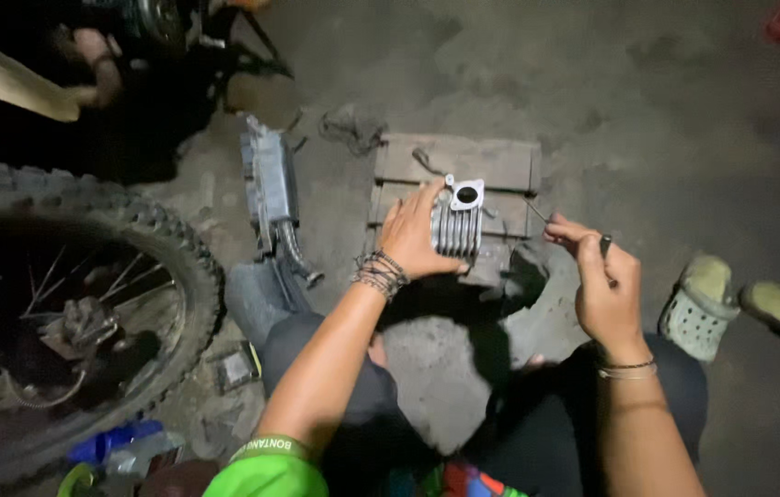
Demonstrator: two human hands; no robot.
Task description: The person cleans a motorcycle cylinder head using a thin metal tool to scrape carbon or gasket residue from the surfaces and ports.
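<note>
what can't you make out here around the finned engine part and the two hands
- Head view: near face of the finned cylinder, covered by the left hand.
- Thin tool in the right hand: tip too small, dim.
- Motorcycle wheel: cut off by left edge, dark.

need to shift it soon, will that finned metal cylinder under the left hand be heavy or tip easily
The finned metal cylinder looks like solid cast metal, so probably heavy for its size. Standing on a slatted wooden board, steadied by the left hand, it may tip.

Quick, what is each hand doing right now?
Left hand: fingers wrapped around a finned metal engine cylinder, steadying it on a wooden block.
Right hand: fingers closed on a thin dark-handled tool.
</note>
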